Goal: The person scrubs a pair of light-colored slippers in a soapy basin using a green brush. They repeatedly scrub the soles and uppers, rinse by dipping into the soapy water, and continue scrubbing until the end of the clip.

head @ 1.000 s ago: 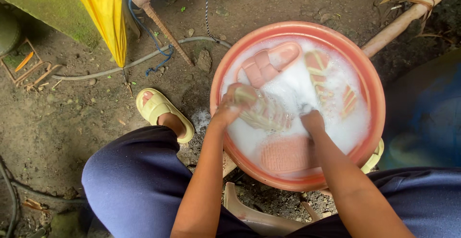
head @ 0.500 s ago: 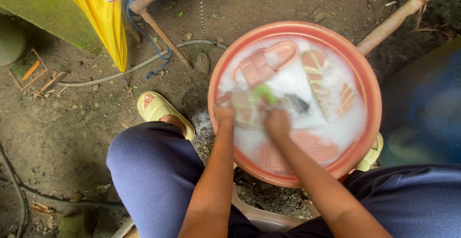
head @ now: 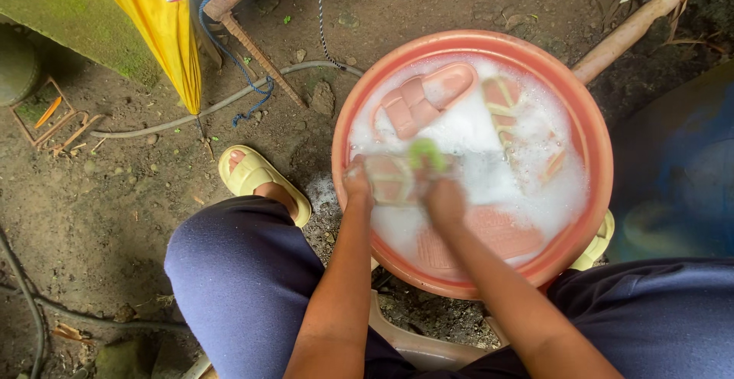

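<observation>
Sandal in hand: a pale sandal (head: 388,179) with pink straps sits at the near-left part of the basin, at the foamy water's surface, between the two hands.
Left hand: the left hand (head: 357,182) is closed on the sandal's left end, fingers wrapped round its edge, wet with suds.
Right hand: the right hand (head: 443,195) is fisted round a green scrubber (head: 425,152), which is blurred; it rests on the sandal's right end.
Arms: both forearms reach forward from the knees, converging over the near rim; the right wrist bends inward toward the left.
Basin: a round orange basin (head: 592,131) stands on bare earth, full of white foam.
Other contents: a pink slide sandal (head: 420,101) floats at the far side, well apart from the hands; another striped one (head: 499,102) lies to its right.
Surroundings: a yellow slipper (head: 252,173) is on the person's left foot, just beside the basin; a grey hose (head: 206,109) runs across the dirt beyond.
</observation>
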